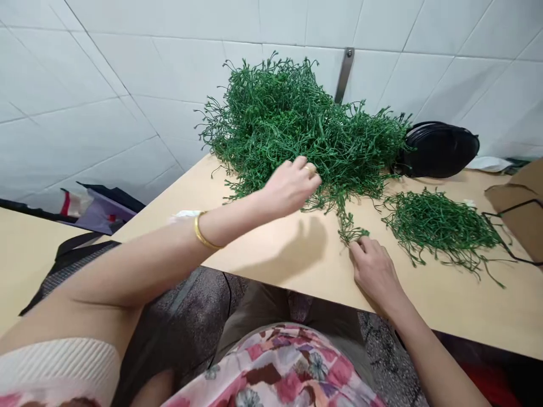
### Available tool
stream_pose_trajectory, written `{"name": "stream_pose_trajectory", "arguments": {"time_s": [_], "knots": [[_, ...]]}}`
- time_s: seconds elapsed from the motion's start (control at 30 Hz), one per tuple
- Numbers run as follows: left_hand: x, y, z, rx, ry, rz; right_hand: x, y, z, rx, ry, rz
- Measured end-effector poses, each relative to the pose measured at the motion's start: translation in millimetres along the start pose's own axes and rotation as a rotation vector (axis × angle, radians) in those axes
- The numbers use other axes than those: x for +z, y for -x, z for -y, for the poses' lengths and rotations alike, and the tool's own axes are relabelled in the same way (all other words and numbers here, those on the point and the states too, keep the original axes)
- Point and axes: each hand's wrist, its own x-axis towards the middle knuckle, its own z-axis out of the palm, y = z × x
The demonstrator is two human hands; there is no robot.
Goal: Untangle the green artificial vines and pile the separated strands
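A tall heap of green artificial plant stems, thin with small forked tips, lies at the back of the table. My left hand, with a ring and a gold bangle, is over the heap's front edge. Its fingers are curled inward; whatever they hold, if anything, is hidden. On the tabletop, my right hand pinches the near end of a few loose green stems that trail from the heap. A smaller, flatter pile of green stems lies to the right of that hand.
A black round bag stands against the tiled wall, right of the heap. Farther right are a brown cardboard piece and a black wire frame. A metal bracket is fixed to the wall. The wooden table's front edge is near my lap.
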Motion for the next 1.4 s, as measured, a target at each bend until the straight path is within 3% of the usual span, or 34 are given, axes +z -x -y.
{"name": "stream_pose_trajectory", "arguments": {"time_s": [0.07, 0.13, 0.17, 0.23, 0.3, 0.4, 0.63, 0.77, 0.87, 1.0, 1.1, 1.17, 1.27, 1.4], "knots": [[9.0, -1.4, -25.7, 0.192, 0.058, -0.139, -3.1, 1.9, 4.7, -0.064, 0.048, -0.013], [25.3, -6.0, -48.9, 0.351, 0.114, -0.190, -6.6, 5.7, 7.2, -0.114, 0.077, -0.024], [35.0, -7.8, -58.4, 0.376, 0.141, -0.163, -8.2, 8.8, 6.9, -0.127, 0.083, -0.024], [54.7, -8.1, -70.8, 0.351, 0.197, 0.007, -10.2, 17.6, 2.8, -0.114, 0.083, -0.017], [70.6, -3.4, -73.6, 0.258, 0.291, 0.114, -10.1, 28.5, -4.8, -0.062, 0.065, -0.020], [83.5, 7.2, -64.4, 0.066, 0.478, 0.124, -6.9, 41.8, -16.7, 0.037, -0.019, -0.067], [84.7, 10.8, -31.6, -0.561, 1.339, -0.106, -4.2, 37.6, -14.8, 0.125, -0.208, -0.148], [76.0, 14.6, -14.6, -0.736, 1.585, -0.237, -2.2, 33.5, -8.4, 0.091, -0.158, -0.180], [67.3, 31.8, -11.6, -0.639, 1.502, -0.314, 3.0, 37.0, -11.4, 0.057, -0.114, -0.221], [59.8, 60.9, -18.1, -0.252, 1.271, -0.069, 4.5, 46.0, -18.6, 0.092, -0.017, -0.256], [62.1, 68.7, -17.2, -0.116, 0.989, -0.038, -7.5, 47.4, -15.2, 0.225, 0.070, -0.311], [67.1, 63.8, -12.5, -0.131, 0.752, -0.085, -19.1, 41.5, -6.2, 0.212, 0.059, -0.392], [77.2, 45.9, -6.5, -0.081, 0.459, -0.074, -28.7, 22.3, 13.1, 0.073, -0.033, -0.437], [93.7, 18.4, -4.0, 0.017, 0.234, 0.009, -16.2, -3.6, 30.0, 0.035, -0.106, -0.217]]}}
